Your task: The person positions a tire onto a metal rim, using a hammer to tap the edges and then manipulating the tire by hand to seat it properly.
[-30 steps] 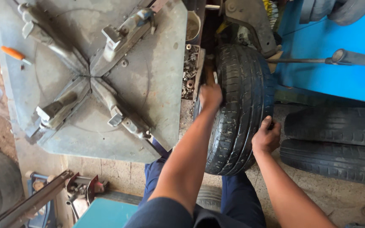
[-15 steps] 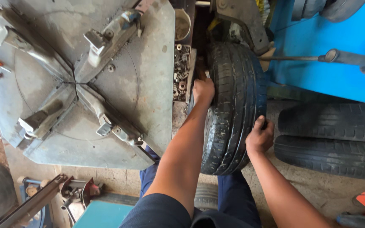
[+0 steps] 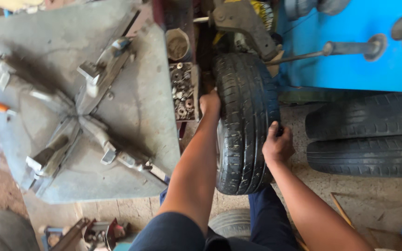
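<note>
1. The upright black tyre (image 3: 245,121) stands on its tread in the middle of the scene, between the grey turntable (image 3: 140,111) on the left and the blue panel (image 3: 350,69) on the right.
2. The left hand (image 3: 210,103) presses on the tyre's left sidewall; whether its fingers are curled cannot be told.
3. The right hand (image 3: 278,144) closes over the tyre's right edge, fingers wrapped onto the tread.
4. A small tray of nuts and washers (image 3: 182,90) sits just left of the left hand.
5. Two stacked tyres (image 3: 366,137) lie at the right, near the blue panel.
</note>
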